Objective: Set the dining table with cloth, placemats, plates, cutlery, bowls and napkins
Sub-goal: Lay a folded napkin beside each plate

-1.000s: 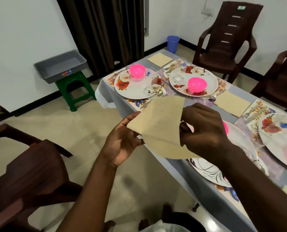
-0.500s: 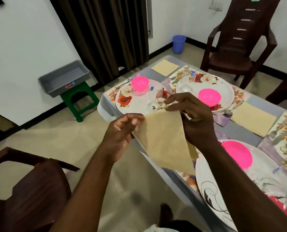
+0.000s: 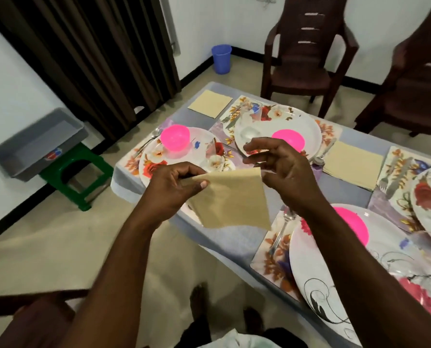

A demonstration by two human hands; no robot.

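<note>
Seen from the head camera, a person is standing at the near edge of a counter (image 3: 345, 189) covered with a pale grey cloth, holding a folded tan napkin (image 3: 230, 199) in the air just over that edge. The left hand (image 3: 176, 189) is pinching the napkin's upper left corner, thumb on top and fingers (image 3: 184, 172) curled behind it. The right hand (image 3: 282, 172) is now hovering just beside the napkin's upper right corner with its fingers (image 3: 257, 148) spread loosely and holding nothing; half a second ago it was gripping the top of the napkin, so it is letting go while the left hand is keeping the hold. The napkin is hanging flatter and more squared than a second ago, which suggests the folding is about done and laying it down is the step in hand. On the counter, floral placemats are carrying patterned plates, three of them with a pink bowl (image 3: 175, 136), and spoons and forks are lying beside the plates. Two more tan napkins are already lying flat, one at the far corner (image 3: 210, 103) and one between settings on the right (image 3: 352, 164). The bare cloth below the hands looks like the likely spot for this one
</note>
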